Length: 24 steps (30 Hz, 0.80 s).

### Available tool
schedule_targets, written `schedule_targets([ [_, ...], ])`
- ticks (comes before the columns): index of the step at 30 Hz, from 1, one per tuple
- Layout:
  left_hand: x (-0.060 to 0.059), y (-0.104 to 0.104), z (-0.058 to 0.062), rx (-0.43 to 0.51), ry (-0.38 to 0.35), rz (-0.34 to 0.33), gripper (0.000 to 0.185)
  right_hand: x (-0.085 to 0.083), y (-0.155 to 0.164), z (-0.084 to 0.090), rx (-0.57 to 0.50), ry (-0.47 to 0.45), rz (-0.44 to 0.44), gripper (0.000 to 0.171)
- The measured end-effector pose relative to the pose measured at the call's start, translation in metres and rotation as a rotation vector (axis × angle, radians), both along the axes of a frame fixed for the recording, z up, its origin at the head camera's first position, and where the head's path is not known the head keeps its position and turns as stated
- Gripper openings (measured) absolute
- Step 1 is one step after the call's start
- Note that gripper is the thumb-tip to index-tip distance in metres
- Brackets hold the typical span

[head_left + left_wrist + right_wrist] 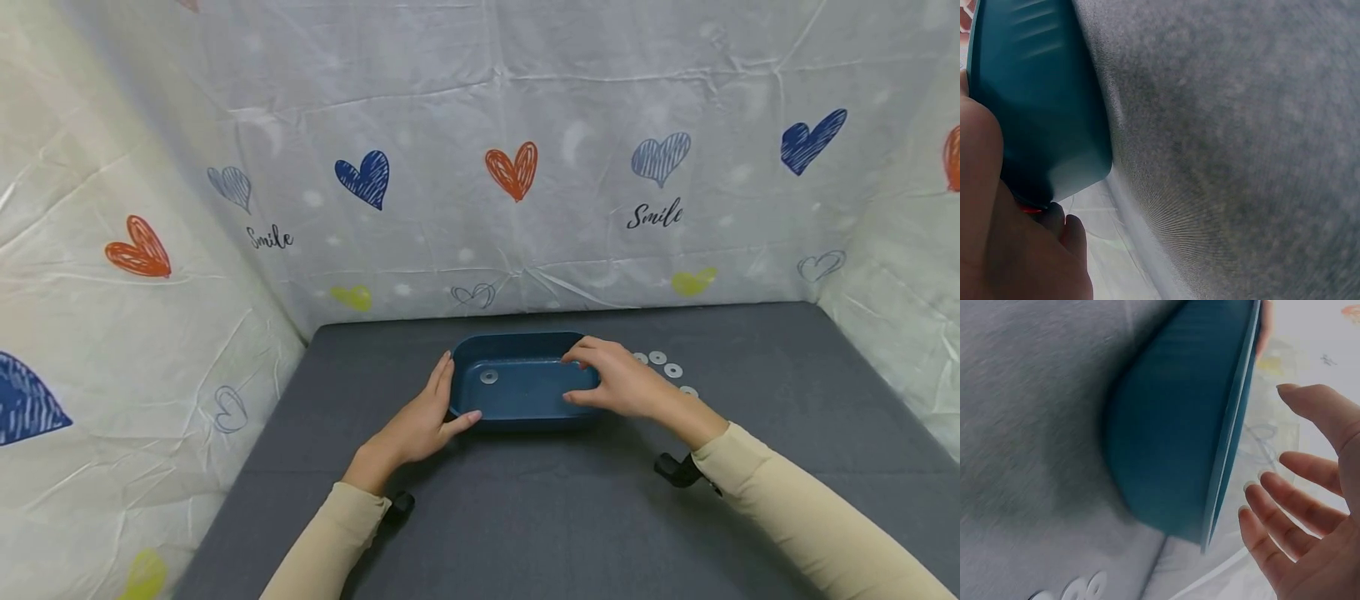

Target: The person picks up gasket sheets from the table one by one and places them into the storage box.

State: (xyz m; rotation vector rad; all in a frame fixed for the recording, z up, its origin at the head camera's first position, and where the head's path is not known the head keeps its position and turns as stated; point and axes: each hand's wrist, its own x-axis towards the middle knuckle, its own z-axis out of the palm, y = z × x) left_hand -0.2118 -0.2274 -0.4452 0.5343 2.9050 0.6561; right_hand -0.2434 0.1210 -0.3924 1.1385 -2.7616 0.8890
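Observation:
A blue oblong plastic dish (525,422) with rounded ends sits on the table in the head view. My left hand (423,421) holds its left end, fingers along the outer side and thumb over the front rim. The left wrist view shows that hand (1029,231) against the dish's outer wall (1041,112). Inside the dish, toward the left, lies one flat metal washer (489,377). Over the right end hovers my right hand (622,379), thumb and fingers spread apart. In the right wrist view this hand (1310,519) has loosely bent fingers and nothing between them.
Several more washers (672,370) lie on the grey table (540,517) right of the dish, partly behind my right hand. Black wrist mounts (677,470) hang under both forearms. White cloth (427,242) printed with hearts rises behind the table's far edge and along both sides.

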Motion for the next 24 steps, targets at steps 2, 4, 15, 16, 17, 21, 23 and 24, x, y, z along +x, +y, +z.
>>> schedule_targets([
  [2, 0.000, 0.000, -0.001, 0.001, -0.004, 0.000, 0.108, 0.002, 0.007, -0.001, -0.014, -0.005, 0.000, 0.045],
  [4, 0.000, 0.000, -0.001, 0.005, -0.005, -0.001, 0.108, 0.003, 0.014, -0.002, -0.032, -0.007, 0.007, 0.043],
  [15, 0.000, -0.001, -0.003, 0.013, -0.009, -0.005, 0.108, 0.007, 0.054, -0.009, -0.057, 0.043, -0.034, 0.033],
  [16, 0.000, -0.001, -0.003, 0.014, -0.009, -0.004, 0.108, 0.007, 0.058, -0.009, -0.055, 0.044, -0.039, 0.032],
  [17, 0.000, -0.001, -0.003, 0.016, -0.011, -0.004, 0.108, 0.007, 0.061, -0.010, -0.053, 0.045, -0.046, 0.031],
  [21, 0.000, 0.000, -0.001, 0.017, -0.018, 0.000, 0.108, 0.009, 0.073, -0.015, -0.047, 0.044, -0.069, 0.031],
  [23, -0.001, 0.000, 0.000, 0.017, -0.017, -0.001, 0.108, 0.010, 0.078, -0.017, -0.044, 0.038, -0.080, 0.031],
  [24, -0.001, 0.000, 0.001, 0.014, -0.018, 0.000, 0.108, 0.010, 0.081, -0.019, -0.041, 0.037, -0.085, 0.032],
])
